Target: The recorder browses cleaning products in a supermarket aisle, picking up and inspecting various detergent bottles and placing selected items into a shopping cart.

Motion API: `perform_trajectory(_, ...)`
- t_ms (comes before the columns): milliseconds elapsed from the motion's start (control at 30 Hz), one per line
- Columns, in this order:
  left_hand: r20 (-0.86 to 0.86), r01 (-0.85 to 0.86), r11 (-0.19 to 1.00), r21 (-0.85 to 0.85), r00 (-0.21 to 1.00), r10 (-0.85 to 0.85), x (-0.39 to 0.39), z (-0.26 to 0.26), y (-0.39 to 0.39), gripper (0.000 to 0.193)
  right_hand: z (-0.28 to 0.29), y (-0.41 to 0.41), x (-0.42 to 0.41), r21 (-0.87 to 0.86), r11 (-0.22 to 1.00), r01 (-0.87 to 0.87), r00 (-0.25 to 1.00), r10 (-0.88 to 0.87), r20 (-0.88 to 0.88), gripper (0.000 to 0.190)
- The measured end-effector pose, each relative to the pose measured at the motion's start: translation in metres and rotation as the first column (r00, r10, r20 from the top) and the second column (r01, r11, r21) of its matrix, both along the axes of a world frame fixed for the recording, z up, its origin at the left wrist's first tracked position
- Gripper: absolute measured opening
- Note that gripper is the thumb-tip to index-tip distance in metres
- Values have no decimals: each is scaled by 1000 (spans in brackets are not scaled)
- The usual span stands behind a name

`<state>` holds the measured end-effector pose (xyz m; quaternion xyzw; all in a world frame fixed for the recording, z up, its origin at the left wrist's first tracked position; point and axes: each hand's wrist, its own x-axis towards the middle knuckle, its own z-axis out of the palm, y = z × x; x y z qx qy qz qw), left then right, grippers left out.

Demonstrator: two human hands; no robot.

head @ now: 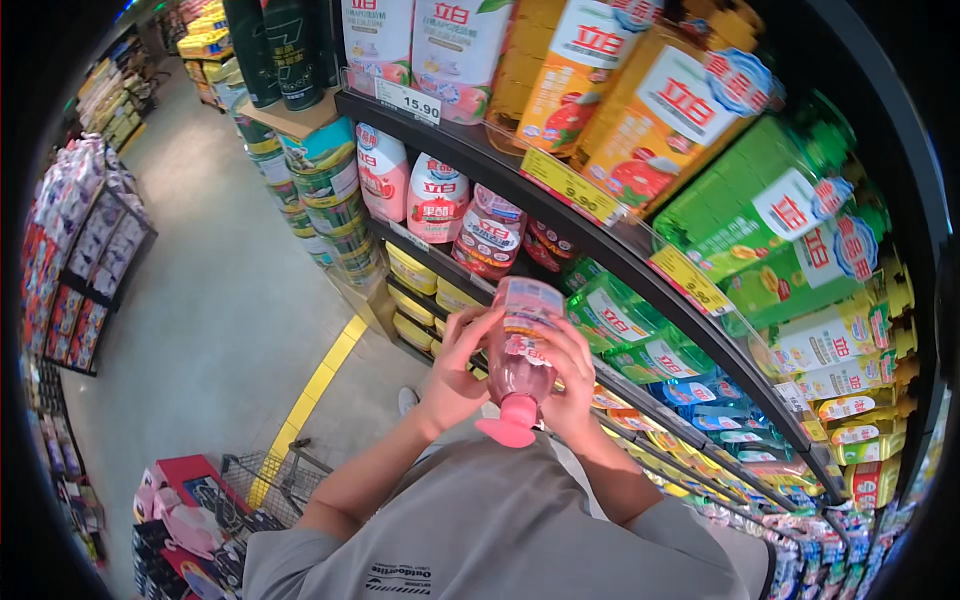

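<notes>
A translucent pink plastic bottle with a pink cap is held between both hands in front of my chest. Its cap end points toward me and its base toward the shelves. My left hand has its fingertips against the bottle's left side, with the palm arched away from it. On the opposite side, my right hand wraps its fingers over the printed label. Just beyond the bottle, a similar dark pink bottle stands on the lower shelf beside white-and-red bottles.
Black shelving curves along the right, its edge carrying price tags. Large orange bottles and green bottles fill the upper shelf. Stacked tubs stand at the shelf end. A wire shopping cart is at lower left, near a yellow floor line.
</notes>
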<state>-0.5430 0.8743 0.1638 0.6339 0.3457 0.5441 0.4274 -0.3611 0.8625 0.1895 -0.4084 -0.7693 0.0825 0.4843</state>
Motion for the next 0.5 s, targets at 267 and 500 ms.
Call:
perform_trajectory(267, 101, 266, 964, -31, 960, -262, -19, -4, 71, 68, -15, 35, -38, 17, 942, 334, 934, -328, -141, 65)
perform_trajectory(500, -77, 279, 959, 53, 958, -275, -15, -4, 101, 59, -28, 56, -44, -100, 798, 594, 794, -602, -85, 68)
